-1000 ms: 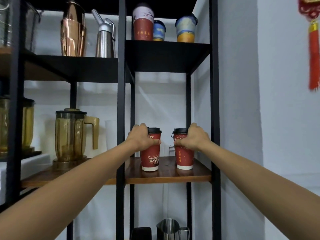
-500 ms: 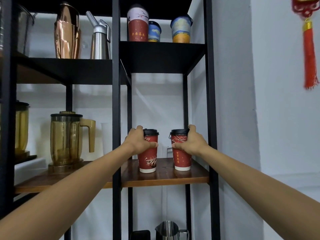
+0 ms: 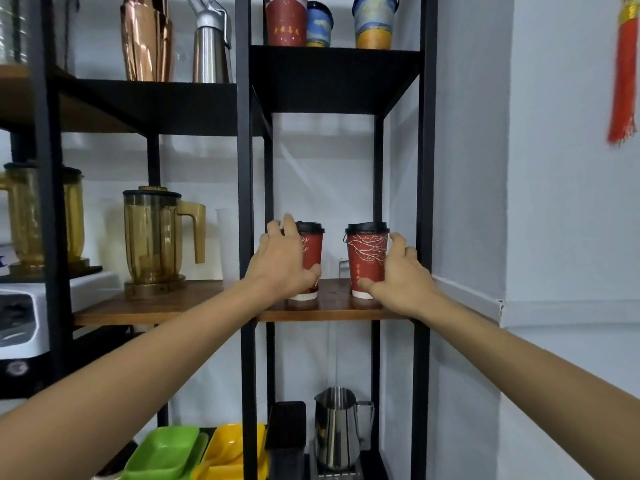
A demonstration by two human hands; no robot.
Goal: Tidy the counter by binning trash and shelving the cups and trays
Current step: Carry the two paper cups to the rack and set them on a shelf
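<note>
Two red paper cups with black lids stand upright, side by side, on the wooden shelf (image 3: 332,306) of a black metal rack. My left hand (image 3: 284,261) is at the left cup (image 3: 311,244), fingers spread and straightened, the thumb touching the cup's lower part. My right hand (image 3: 401,271) is beside the right cup (image 3: 367,254), fingers splayed behind it, the thumb tip against its base. Neither hand grips its cup. A green tray (image 3: 162,452) and a yellow tray (image 3: 228,448) lie on a lower level at the bottom.
A black upright post (image 3: 244,168) stands just left of my left hand. An amber blender jug (image 3: 152,237) sits on the shelf to the left. Three patterned cups (image 3: 287,22) stand on the shelf above. A steel pitcher (image 3: 336,427) is below. A red tassel (image 3: 623,71) hangs on the wall.
Both hands have loosened from a grip round the cups to spread fingers and slid lower. The cups stay put on the shelf. The view has tilted down, showing the trays.
</note>
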